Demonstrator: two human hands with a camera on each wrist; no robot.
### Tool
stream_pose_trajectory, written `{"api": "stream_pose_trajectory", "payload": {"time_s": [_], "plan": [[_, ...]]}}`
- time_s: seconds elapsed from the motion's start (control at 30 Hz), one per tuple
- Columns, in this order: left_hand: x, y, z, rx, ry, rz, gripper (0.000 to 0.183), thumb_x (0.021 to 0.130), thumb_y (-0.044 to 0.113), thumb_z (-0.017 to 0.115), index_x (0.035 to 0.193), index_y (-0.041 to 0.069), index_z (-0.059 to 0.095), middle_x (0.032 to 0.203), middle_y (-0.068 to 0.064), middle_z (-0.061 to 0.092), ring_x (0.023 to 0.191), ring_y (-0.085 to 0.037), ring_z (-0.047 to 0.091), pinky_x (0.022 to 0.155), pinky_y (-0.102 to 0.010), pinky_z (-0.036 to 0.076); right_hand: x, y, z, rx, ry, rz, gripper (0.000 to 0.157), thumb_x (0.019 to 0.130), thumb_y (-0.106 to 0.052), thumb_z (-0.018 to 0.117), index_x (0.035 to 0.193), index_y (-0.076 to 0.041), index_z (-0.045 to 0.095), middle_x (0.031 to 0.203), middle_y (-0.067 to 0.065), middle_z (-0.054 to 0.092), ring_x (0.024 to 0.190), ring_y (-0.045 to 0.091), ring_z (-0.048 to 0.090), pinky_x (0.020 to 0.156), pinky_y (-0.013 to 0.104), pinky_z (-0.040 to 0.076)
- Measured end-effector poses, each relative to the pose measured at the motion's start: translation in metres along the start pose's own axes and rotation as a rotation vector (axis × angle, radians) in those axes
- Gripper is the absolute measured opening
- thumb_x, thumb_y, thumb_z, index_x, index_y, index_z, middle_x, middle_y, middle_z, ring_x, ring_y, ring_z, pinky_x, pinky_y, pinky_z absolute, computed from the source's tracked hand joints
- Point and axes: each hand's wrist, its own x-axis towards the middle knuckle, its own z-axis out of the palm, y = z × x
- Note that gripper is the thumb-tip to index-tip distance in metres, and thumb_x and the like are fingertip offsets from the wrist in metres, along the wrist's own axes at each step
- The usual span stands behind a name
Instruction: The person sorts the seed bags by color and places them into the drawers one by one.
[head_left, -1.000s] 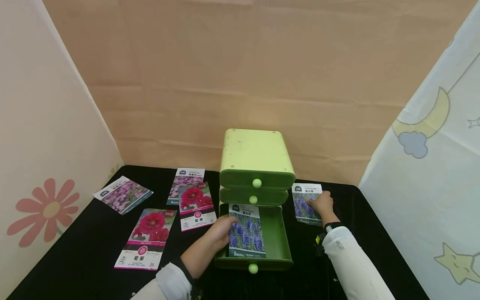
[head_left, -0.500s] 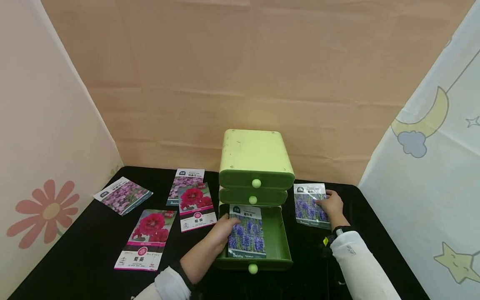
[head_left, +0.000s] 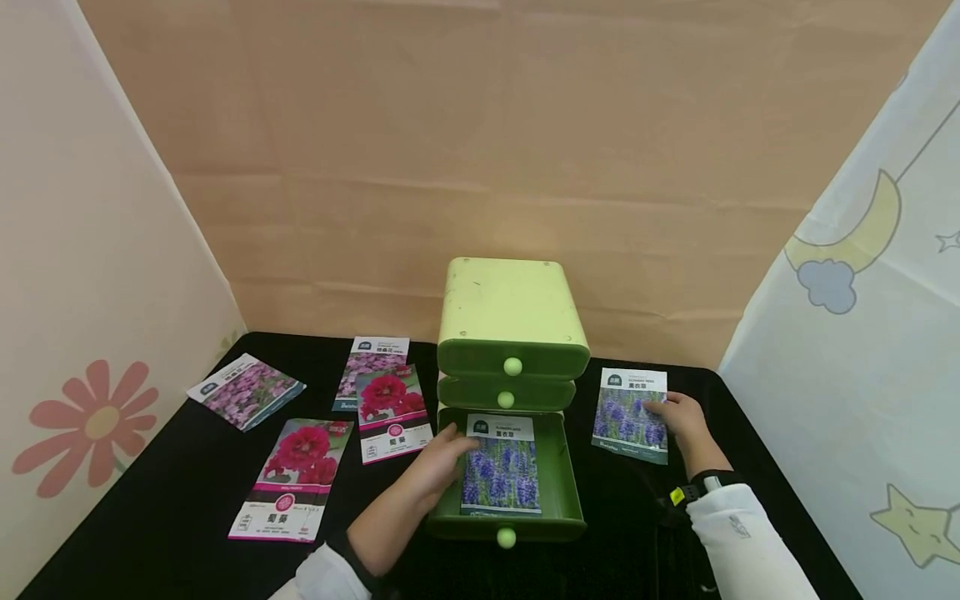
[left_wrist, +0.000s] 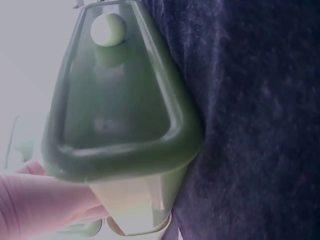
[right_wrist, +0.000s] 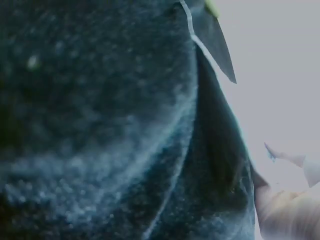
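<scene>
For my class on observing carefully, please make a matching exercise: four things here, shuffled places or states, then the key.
Column 1
1. Green round-cornered bottom drawer
2. Green round-cornered top drawer
3. Right hand
4. Rectangular red-flower packet nearest the camera

Column 2
A. Touching a rectangular purple-flower packet
B. Pulled open
C. Lying on black cloth
D. Closed

Pairs: 1-B, 2-D, 3-A, 4-C

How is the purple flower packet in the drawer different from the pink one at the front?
The purple packet is in the open drawer; the pink packet lies on black cloth. The purple packet's white band is at its far end, the pink packet's at its near end. Both show flowers.
</scene>
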Motion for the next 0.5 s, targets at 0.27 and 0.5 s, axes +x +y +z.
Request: {"api": "stream_pose_trajectory", "payload": {"time_s": [0.27, 0.5], "plan": [[-0.012, 0.010, -0.013, -0.028, -0.006, 0.018, 0.080, 0.097, 0.017, 0.049, 0.150, -0.011, -0.004, 0.155, -0.035, 0.004, 0.143, -0.051, 0.006, 0.115, -0.062, 0.016, -0.012, -0.004, -0.013, 0.100, -0.042, 0.017, 0.056, 0.097, -0.026, 0.058, 0.139, 0.008, 0.043, 0.073, -0.013, 0.058, 0.061, 0.005, 0.053, 0.058, 0.025, 0.048], [-0.022, 0.026, -0.028, -0.032, 0.130, 0.077, 0.076, 0.098, 0.018, 0.047, 0.153, -0.004, -0.001, 0.158, -0.029, 0.006, 0.145, -0.047, 0.008, 0.116, -0.062, 0.015, -0.026, -0.014, -0.024, 0.225, 0.006, 0.028, 0.061, 0.097, -0.027, 0.058, 0.144, 0.007, 0.038, 0.069, -0.019, 0.057, 0.061, 0.000, 0.054, 0.058, 0.020, 0.048]]}}
